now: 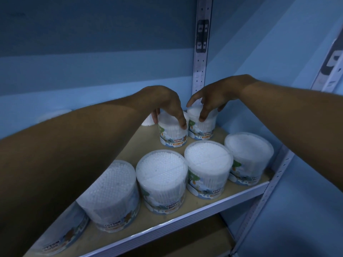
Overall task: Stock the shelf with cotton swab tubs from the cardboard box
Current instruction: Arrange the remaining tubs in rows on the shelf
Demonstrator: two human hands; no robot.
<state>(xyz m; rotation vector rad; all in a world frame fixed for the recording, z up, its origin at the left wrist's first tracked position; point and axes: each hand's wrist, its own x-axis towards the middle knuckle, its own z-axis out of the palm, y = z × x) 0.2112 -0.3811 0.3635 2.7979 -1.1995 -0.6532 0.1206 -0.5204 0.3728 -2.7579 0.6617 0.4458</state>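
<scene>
Along the bottom of the frame runs the white front edge of the shelf, with a tan board as its top. Just behind that edge stands a front row of cotton swab tubs: one at the lower left, one at the lower centre, one right of centre and one at the right end, all upright with clear lids and "COTTON BUDS" labels. A further tub at the far lower left is mostly hidden by the forearm.

Deeper in, at the centre of the frame, two more tubs stand side by side at the back, touching or nearly so. The left hand grips the left back tub from above, thumb and fingers curled down its sides. The right hand holds the right back tub the same way, fingertips curved over its rim.

Behind them rises a perforated metal upright against a blue wall.
</scene>
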